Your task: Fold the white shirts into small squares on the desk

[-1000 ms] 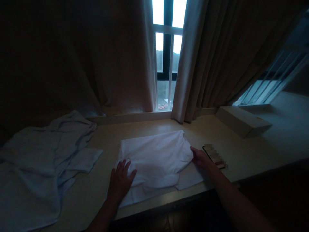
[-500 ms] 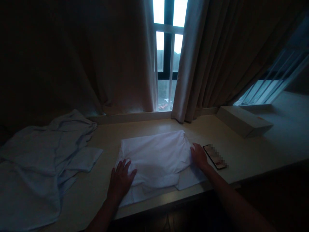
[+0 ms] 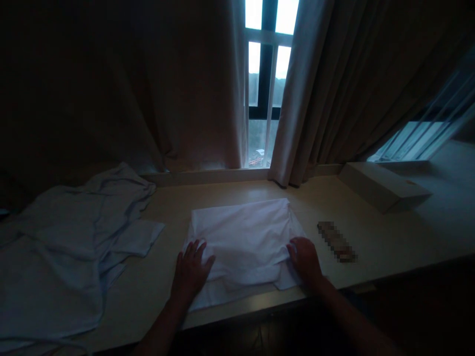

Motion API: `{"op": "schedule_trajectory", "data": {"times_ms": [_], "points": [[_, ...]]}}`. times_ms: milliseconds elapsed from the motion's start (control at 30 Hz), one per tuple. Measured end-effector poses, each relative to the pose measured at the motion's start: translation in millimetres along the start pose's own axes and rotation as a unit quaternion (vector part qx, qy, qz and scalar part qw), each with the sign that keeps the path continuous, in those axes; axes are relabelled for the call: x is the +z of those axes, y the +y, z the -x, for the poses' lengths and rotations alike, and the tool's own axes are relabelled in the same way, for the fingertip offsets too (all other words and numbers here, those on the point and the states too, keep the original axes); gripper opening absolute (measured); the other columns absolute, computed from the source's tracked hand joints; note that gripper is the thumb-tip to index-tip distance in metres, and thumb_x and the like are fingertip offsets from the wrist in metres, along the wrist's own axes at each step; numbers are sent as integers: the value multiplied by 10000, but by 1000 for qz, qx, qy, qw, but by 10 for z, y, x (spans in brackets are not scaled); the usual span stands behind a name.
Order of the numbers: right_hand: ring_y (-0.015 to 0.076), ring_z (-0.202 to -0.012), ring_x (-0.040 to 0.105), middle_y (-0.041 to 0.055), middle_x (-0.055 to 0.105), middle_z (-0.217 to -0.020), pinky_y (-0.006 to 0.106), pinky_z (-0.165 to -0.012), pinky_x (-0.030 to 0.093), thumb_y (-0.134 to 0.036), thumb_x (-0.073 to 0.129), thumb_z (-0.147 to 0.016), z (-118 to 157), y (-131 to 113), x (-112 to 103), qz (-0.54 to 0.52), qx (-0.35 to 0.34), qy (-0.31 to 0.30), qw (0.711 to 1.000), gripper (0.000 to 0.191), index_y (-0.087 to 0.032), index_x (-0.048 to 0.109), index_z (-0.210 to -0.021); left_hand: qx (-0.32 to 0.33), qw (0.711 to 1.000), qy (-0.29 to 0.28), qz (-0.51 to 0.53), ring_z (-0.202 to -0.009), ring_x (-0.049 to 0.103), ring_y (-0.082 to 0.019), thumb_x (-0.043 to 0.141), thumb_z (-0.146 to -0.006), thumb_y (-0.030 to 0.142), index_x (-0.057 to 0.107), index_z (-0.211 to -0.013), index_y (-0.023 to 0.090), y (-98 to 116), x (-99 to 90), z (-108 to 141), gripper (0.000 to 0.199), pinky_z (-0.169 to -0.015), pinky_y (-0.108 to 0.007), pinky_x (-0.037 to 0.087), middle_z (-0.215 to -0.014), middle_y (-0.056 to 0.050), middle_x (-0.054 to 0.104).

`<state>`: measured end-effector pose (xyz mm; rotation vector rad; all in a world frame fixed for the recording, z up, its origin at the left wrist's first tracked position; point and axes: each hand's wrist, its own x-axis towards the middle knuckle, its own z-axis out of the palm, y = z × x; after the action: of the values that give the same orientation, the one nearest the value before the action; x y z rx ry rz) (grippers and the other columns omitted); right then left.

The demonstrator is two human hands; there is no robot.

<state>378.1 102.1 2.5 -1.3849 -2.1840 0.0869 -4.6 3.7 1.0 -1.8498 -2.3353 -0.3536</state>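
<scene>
A folded white garment (image 3: 241, 242) lies on the pale counter in front of me, with a lower layer poking out along its front edge. What sort of garment it is, I cannot make out. Spread over its left front corner, my left hand (image 3: 193, 269) rests with the fingers apart. On the right side, my right hand (image 3: 306, 259) has its fingers curled over the fabric's edge, thumb and fingers closed on it.
A heap of white cloth (image 3: 67, 247) covers the counter's left part. Right of my right hand lies a phone (image 3: 336, 241), its screen blurred out. A pale box (image 3: 386, 185) stands further right. Curtains (image 3: 300, 99) hang behind, around a narrow window (image 3: 265, 79).
My right hand has moved toward me and slightly left along the garment's right edge. My left hand stays on the left corner. The view has shifted a little.
</scene>
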Motion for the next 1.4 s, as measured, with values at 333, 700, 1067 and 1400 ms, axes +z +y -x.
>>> {"op": "schedule_trajectory", "data": {"times_ms": [333,700,1067,1400], "points": [[224,-802,503,55,571,-784,349,-753,351,-332,528,-914,781,-669,23,-77,9,6,997,179,-230,594,-783,158,983,77,56,-1423,273,-280,466,-901,426,506,-1299,197,218,-126,275,461,-1159,-541,186,-1461,-117,450],[230,-935,515,77,592,-976,370,-828,396,-230,507,-900,731,-583,-58,-161,8,9,987,193,-206,600,-1067,200,959,-30,201,-995,580,-245,528,-868,407,615,-1109,215,1094,-222,463,320,-881,-419,466,-1075,-117,639],[221,-988,486,61,610,-986,352,-882,359,-202,603,-809,67,-697,-232,-115,-108,-202,967,185,-220,687,-972,124,913,-315,227,-943,562,-200,618,-708,337,679,-963,163,1090,-457,81,315,-837,-298,412,-1015,-69,648],[134,-679,557,10,670,-786,219,-600,345,-158,529,-759,-330,-561,-72,-213,-31,-341,915,161,-182,672,-829,129,884,-384,235,-774,556,-143,508,-713,283,668,-870,155,1094,-552,-109,258,-666,-238,367,-850,-11,657]]}}
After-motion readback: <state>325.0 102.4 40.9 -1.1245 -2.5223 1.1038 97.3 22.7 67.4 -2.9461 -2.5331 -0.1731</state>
